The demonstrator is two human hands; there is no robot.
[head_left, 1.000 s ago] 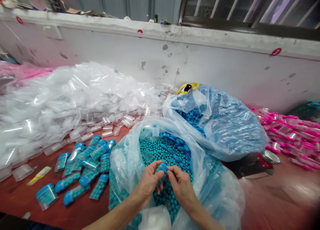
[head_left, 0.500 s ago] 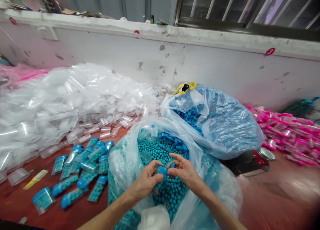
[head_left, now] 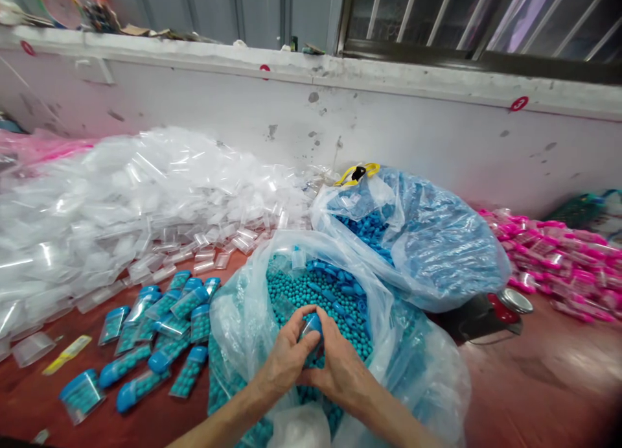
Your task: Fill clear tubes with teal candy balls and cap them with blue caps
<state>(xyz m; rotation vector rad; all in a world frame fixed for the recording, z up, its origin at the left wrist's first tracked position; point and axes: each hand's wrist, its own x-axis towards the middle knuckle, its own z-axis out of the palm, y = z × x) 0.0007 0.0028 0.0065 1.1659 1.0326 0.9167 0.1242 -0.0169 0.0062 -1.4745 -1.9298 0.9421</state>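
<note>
My left hand (head_left: 286, 352) is closed around a small clear container with a blue cap (head_left: 313, 325). From the other side my right hand (head_left: 340, 360) presses its fingers against the same container, and most of it is hidden between my hands. Both hands are above an open plastic bag (head_left: 257, 282) full of small teal balls (head_left: 294, 286). Blue plastic caps (head_left: 335, 286) lie on the balls at the bag's far side. To the left, several filled, blue-capped containers (head_left: 133, 357) lie on the red table.
A large heap of clear empty containers (head_left: 160, 188) spreads along the wall at left. Behind the open bag sits a second bag of blue pieces (head_left: 442, 234). Pink packs (head_left: 564, 260) are piled at right, near a dark box (head_left: 481, 318). A yellow strip (head_left: 67, 355) lies at left.
My right hand has moved left onto the container in my left hand. The small blue piece that was in its fingers is out of sight now.
</note>
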